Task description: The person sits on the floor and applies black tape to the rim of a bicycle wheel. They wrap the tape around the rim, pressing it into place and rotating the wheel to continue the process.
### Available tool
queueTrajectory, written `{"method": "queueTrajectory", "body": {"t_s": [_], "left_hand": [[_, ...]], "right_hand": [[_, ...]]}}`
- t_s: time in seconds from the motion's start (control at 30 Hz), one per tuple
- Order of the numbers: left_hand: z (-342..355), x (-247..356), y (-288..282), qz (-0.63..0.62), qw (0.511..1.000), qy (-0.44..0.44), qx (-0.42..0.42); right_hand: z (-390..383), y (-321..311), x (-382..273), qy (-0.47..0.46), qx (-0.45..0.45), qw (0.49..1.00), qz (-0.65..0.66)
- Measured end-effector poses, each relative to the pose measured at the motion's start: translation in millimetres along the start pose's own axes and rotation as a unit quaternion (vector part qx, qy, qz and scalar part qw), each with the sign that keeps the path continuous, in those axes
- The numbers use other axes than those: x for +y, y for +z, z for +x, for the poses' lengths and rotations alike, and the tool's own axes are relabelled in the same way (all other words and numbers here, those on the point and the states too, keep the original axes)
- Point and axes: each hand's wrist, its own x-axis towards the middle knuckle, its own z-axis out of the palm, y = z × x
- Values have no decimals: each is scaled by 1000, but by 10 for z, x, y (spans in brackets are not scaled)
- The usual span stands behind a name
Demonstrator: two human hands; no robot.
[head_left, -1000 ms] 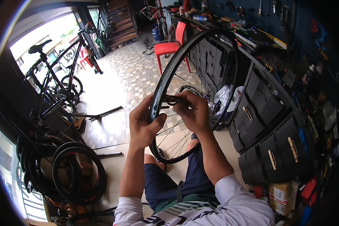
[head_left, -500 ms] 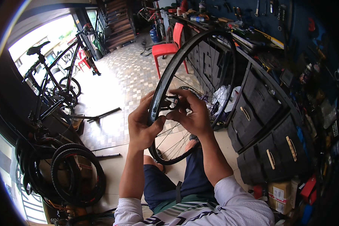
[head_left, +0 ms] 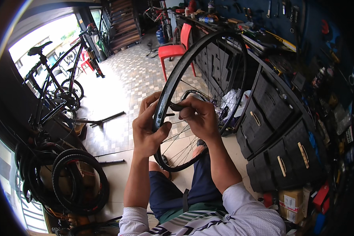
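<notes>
A bicycle wheel with a black rim and thin spokes stands upright and slanted before me, with no tyre visible on its rim. My left hand grips the near side of this rim, fingers behind it and thumb on the inner side. Inside the rim, my right hand pinches a small dark curved piece between thumb and forefinger; its exact kind is unclear. A short dark valve stem points inward from the rim, just below that piece.
Several loose tyres lie at the lower left, below a standing bicycle. Farther off is a red chair. A dark cabinet with a tool-strewn top runs along the right, with a cardboard box near its lower end.
My right hand has turned and drawn slightly away from the rim, its thumb and forefinger now closer together. The dark piece shows at a different angle, and the valve stem is more exposed.
</notes>
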Motion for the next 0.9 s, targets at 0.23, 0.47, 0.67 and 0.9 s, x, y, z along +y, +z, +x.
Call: {"method": "queueTrajectory", "body": {"t_s": [0.23,0.47,0.67,0.9], "left_hand": [[-49,8,-16,-14,999,-31,4],[-68,37,-13,-199,971,-95,-88],[-170,70,5,-170,980,-80,-66],[-452,-44,60,-158,987,-28,-28]], "right_hand": [[104,-143,-154,-82,156,957,-229],[454,-418,-152,-95,205,922,-314],[491,-277,-63,-37,142,978,-145],[421,-66,-139,-180,166,935,-256]]}}
